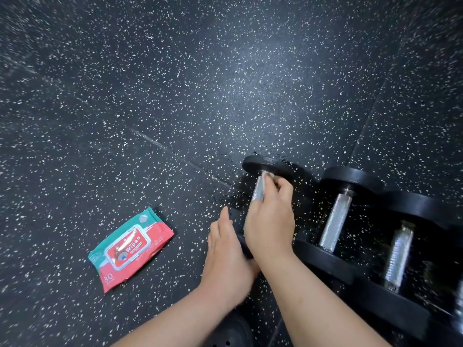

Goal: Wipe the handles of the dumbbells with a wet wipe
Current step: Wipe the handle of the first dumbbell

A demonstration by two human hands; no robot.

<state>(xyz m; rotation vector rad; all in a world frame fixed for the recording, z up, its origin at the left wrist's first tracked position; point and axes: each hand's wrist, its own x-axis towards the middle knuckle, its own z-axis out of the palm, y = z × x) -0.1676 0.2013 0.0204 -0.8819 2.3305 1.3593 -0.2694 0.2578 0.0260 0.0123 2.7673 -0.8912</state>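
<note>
Three black dumbbells with knurled silver handles lie side by side on the floor at the right. My right hand (270, 221) is closed around the handle (258, 192) of the leftmost dumbbell. A small pale piece of wet wipe (270, 175) shows at its fingertips, near the far plate (265, 164). My left hand (225, 249) lies flat with fingers straight against the near plate (244, 242), which is mostly hidden. The middle handle (335, 221) and the right handle (398, 256) are bare and untouched.
A red and teal pack of wipes (130, 249) lies on the floor left of my hands, its lid flap shut. The floor (175, 96) is black speckled rubber tiles with seams. A dark shoe (233, 331) shows at the bottom edge.
</note>
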